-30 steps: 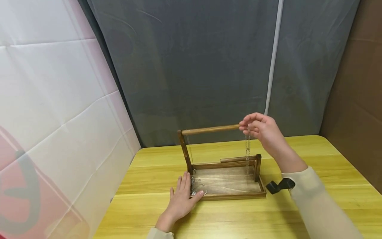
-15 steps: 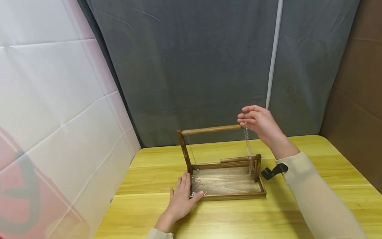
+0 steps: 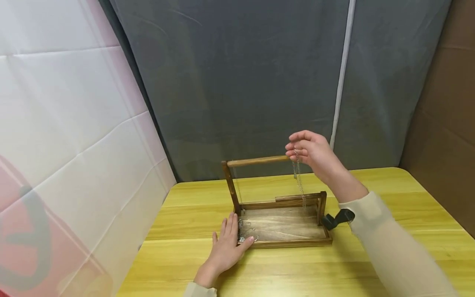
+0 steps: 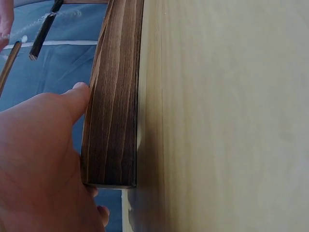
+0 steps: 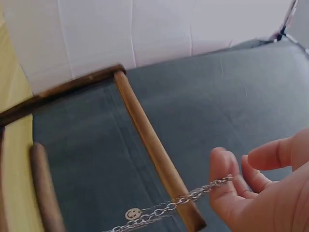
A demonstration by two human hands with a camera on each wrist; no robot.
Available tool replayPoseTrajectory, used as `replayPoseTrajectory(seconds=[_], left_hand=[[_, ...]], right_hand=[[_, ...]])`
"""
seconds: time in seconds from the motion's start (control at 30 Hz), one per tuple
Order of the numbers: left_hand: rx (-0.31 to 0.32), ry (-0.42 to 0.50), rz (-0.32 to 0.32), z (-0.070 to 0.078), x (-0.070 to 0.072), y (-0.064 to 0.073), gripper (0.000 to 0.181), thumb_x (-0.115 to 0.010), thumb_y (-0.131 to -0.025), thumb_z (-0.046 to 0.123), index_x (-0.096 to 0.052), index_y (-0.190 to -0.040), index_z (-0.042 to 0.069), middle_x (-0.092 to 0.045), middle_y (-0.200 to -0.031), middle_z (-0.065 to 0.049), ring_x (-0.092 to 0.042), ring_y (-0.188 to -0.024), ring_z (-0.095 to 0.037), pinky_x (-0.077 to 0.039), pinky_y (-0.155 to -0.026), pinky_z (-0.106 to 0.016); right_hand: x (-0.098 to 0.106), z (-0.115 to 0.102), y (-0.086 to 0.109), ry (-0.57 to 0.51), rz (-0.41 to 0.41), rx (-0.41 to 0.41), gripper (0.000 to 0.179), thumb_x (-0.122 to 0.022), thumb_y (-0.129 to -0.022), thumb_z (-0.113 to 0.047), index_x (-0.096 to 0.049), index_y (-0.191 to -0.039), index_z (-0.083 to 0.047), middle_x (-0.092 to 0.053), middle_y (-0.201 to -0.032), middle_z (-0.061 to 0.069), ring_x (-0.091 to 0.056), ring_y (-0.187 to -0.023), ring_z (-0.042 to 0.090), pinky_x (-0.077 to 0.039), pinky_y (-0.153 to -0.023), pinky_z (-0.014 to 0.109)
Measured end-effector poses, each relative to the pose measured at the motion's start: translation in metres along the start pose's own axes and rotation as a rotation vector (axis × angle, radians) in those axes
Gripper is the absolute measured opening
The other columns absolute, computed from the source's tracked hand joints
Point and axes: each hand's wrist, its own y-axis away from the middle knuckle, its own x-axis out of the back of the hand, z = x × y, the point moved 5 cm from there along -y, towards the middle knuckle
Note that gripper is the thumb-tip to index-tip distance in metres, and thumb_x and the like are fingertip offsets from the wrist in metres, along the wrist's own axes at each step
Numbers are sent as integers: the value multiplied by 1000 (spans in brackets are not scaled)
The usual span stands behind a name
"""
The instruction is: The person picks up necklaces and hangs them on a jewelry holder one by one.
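Note:
In the head view a dark brown wooden jewelry stand point(image 3: 289, 244) stands on the table, with a tray base, a tall upper bar point(image 3: 256, 161) and a shorter lower bar point(image 3: 297, 198). My right hand point(image 3: 317, 156) holds a silver chain necklace point(image 5: 164, 210) at the upper bar's free end. The necklace hangs down over the tray, and a small round pendant point(image 5: 133, 213) shows beside its links. Straight fingers of my left hand point(image 3: 224, 255) lie along the tray's left edge, thumb over the front rim point(image 4: 113, 96).
Several silver jewelry pieces point(image 3: 243, 231) lie at the tray's left end. One thin necklace point(image 3: 238, 189) hangs from the upper bar near the left post. A grey curtain point(image 3: 237, 90) rises behind the yellow wood-grain table point(image 3: 178, 218).
My right hand has lifted slightly and moved left along the upper bar, carrying the chain necklace with it. The left hand stays in place on the stand.

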Motion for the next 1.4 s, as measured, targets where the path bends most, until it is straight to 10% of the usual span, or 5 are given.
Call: replayPoseTrajectory(seconds=[0.33, 0.7, 1.07, 1.4], left_hand=[[0, -2, -3, 2, 1, 0, 95, -48, -99, 64, -7, -162, 6, 1, -168, -9, 0, -153, -37, -2, -108, -76], [7, 5, 13, 1, -1, -4, 97, -48, -98, 65, -7, -162, 6, 2, -168, -7, 0, -153, -36, -2, -109, -76], [8, 16, 7, -1, 0, -2, 97, -48, -98, 65, -6, -162, 7, 2, -168, -8, 1, -153, -36, -2, -108, -76], [6, 15, -3, 0, 1, -1, 96, -47, -99, 64, -5, -162, 6, 3, -168, -9, 3, -153, -36, -1, -109, -76]], right_hand=[[3, 40, 49, -64, 104, 70, 27, -48, -100, 0, -49, -126, 8, -56, -82, 6, -50, -65, 14, -43, -56, 21], [11, 67, 60, -141, 23, -84, 46, -41, -101, 0, -42, -146, 6, -50, -72, 3, -58, -68, 16, -52, -64, 25], [16, 75, 69, 113, 38, -51, 23, -54, -105, -16, -64, -108, 5, -46, -62, 4, -66, -64, 21, -59, -69, 39], [13, 72, 91, 231, 201, 61, 25, -63, -100, -13, -68, -103, 11, -66, -99, 22, -68, -87, 26, -59, -82, 39]])
